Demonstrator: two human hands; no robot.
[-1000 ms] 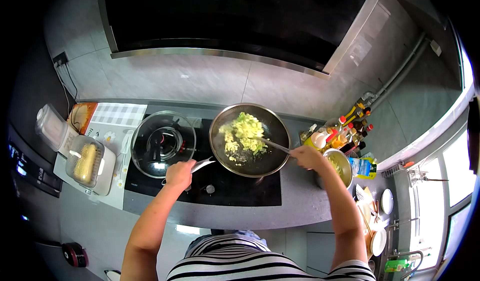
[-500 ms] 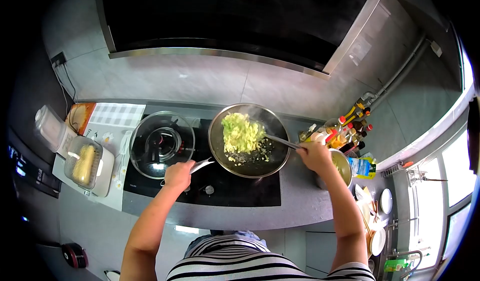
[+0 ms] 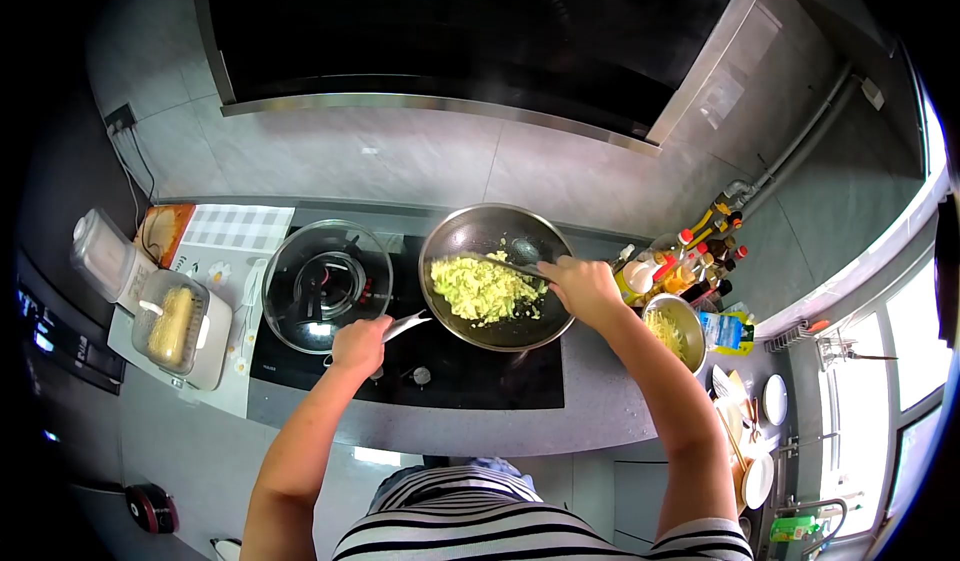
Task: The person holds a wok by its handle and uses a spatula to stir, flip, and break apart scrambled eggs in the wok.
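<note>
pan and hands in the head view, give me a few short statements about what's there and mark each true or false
1. The right hand holds nothing. False: the right hand grips a utensil.
2. The left hand grips the handle of the pan. True.
3. The food lies inside the pan. True.
4. The glass lid is right of the pan in the picture. False: the glass lid is left of it.
5. The bottles are right of the pan in the picture. True.
</note>
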